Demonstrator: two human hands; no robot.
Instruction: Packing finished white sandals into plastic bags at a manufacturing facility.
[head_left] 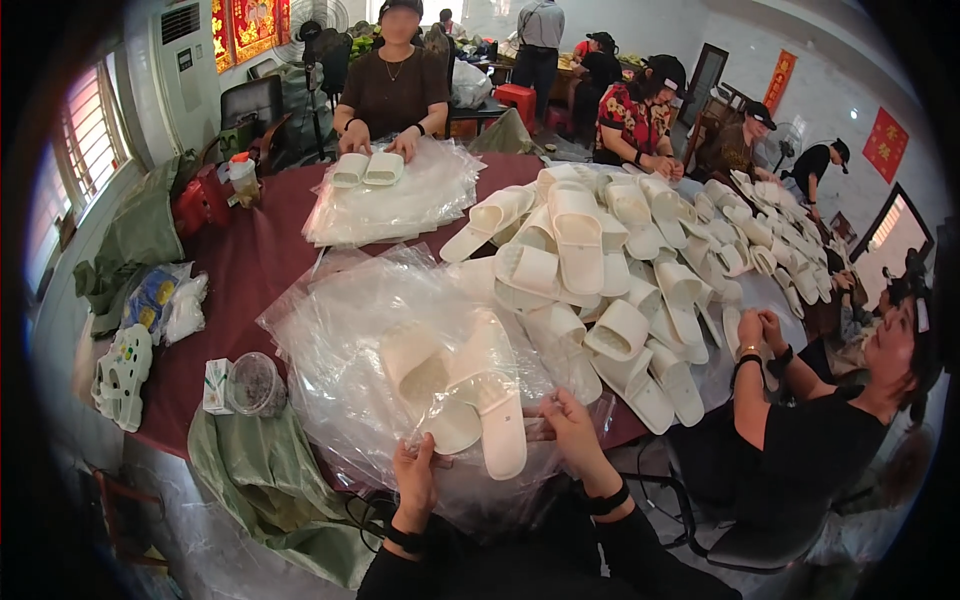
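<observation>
While both hands (pixel 415 480) grip a clear bag (pixel 440 420), white slippers (pixel 470 385) inside, slipper pile (pixel 610 270) beyond

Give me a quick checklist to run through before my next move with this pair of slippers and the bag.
1. Both white slippers lie side by side inside the clear plastic bag: ok.
2. Left hand grips the bag's near edge: ok.
3. Right hand holds the bag by the right slipper's heel end: ok.
4. Bag mouth closed: cannot tell, the film is crumpled and glossy.
5. Only one bag picked up from the stack of bags beneath: cannot tell.
6. More loose slippers in the pile of slippers beyond the right hand: ok.
</observation>
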